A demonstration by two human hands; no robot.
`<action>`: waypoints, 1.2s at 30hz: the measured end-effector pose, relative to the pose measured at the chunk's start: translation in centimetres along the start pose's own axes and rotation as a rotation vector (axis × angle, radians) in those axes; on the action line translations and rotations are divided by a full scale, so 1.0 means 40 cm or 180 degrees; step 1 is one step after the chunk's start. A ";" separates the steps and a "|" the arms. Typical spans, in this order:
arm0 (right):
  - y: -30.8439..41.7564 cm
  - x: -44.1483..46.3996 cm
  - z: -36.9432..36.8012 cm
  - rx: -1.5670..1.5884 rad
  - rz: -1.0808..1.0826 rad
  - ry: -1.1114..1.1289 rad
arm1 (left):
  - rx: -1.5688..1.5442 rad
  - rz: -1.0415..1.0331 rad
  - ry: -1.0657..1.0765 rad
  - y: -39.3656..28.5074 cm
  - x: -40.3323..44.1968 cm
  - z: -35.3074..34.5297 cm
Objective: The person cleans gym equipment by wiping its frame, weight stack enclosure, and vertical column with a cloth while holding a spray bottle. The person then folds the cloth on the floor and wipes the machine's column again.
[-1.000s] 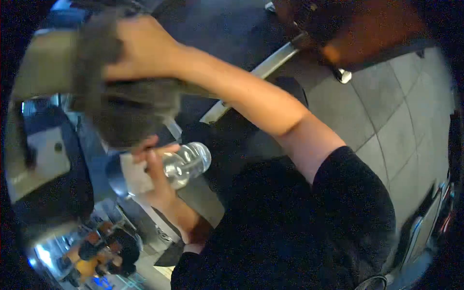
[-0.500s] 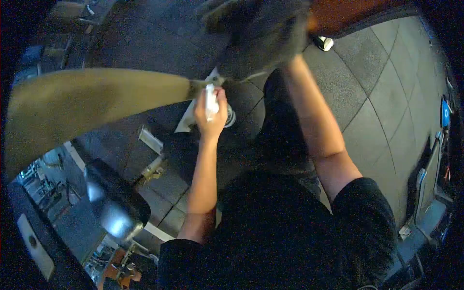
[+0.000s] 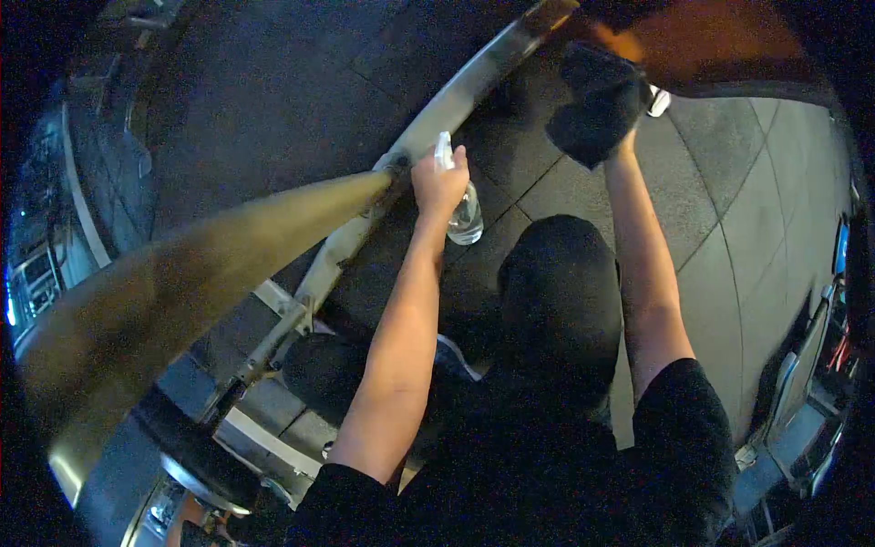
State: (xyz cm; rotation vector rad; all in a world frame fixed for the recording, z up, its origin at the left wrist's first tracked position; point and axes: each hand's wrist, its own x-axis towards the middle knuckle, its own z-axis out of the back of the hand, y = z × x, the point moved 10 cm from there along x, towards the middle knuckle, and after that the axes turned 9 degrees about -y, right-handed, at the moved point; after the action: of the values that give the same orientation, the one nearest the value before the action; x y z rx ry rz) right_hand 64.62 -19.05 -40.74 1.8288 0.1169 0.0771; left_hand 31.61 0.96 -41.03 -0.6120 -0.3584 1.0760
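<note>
My left hand [image 3: 441, 186] is wrapped round the neck of a clear spray bottle [image 3: 467, 219] with a white trigger head, held beside a metal frame. Clear liquid shows in its lower part. At the upper right, a dark cloth [image 3: 597, 105] hangs from my right hand [image 3: 625, 144], which it mostly covers. Close to my left hand, a long metal beam [image 3: 437, 114] runs diagonally along the floor. A thick yellowish post [image 3: 237, 232] joins it and rises toward the camera at the left.
Dark padded rollers [image 3: 205, 456] and frame parts stand at the lower left. An orange-brown surface [image 3: 720, 46] juts in at the top right, near a white-tipped shoe [image 3: 659, 100]. Dark floor tiles [image 3: 693, 182] extend to the right, where more equipment [image 3: 802, 365] stands.
My right hand has swung the dark cloth to the right, off the beam, which now shows. My left hand with the spray bottle has shifted right in the view, which has also turned.
</note>
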 end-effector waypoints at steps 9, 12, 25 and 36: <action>-0.189 -0.098 -0.297 -0.2720 0.1662 0.1187 | -0.0478 -0.0771 -0.0118 -0.079 -0.045 0.128; -0.247 -0.325 -0.470 -0.3332 0.3131 0.2636 | -0.0833 -0.0699 0.0205 -0.129 -0.097 0.286; -0.287 -0.044 -0.465 -0.3519 0.3297 0.2791 | -0.0752 -0.0584 0.0528 -0.122 -0.199 0.463; -0.317 -0.592 -0.586 -0.2648 0.2812 0.4598 | -0.0871 -0.1210 0.0794 -0.207 -0.189 0.417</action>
State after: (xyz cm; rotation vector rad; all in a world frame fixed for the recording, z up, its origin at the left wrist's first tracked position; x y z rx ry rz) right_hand 37.94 3.81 -46.72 0.5717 0.2199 1.7624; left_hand 24.91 -3.77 -22.69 -0.8724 -0.3879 0.5820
